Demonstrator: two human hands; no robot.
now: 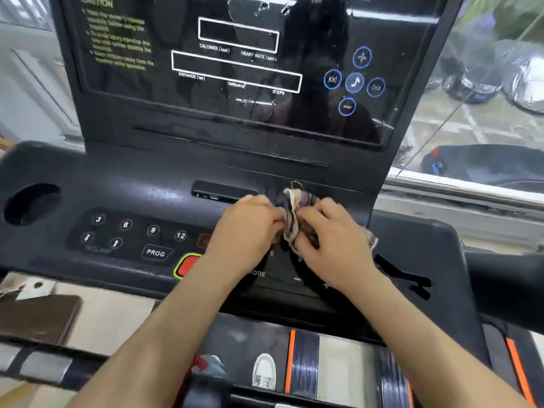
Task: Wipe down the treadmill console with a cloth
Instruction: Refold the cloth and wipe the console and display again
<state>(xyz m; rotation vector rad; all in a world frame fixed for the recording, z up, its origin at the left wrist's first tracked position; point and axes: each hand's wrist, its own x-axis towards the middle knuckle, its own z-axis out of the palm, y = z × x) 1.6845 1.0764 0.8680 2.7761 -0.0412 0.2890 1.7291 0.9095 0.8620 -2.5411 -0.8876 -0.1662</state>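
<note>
A thin, crumpled cloth (291, 222), pale with darker patterning, is bunched between both hands over the middle of the black plastic treadmill console (132, 184), above the right-hand bank of buttons. The left hand (247, 228) pinches the cloth's left side with curled fingers and thumb. The right hand (329, 240) has its fingers curled round the rest, and a loose tail of fabric shows past its right edge. Neither hand lies flat on the surface.

The cloth looks light, soft and limp, so it should fold wherever it is pressed and offers no firm edge. I judge it best gathered into a pad under one hand's palm and fingers, so loose corners do not drag. The glossy dark display panel (235, 69) at the far side shows smears and specks. The red button with a yellow-green rim (187, 265), near left, could be pressed by accident.
</note>
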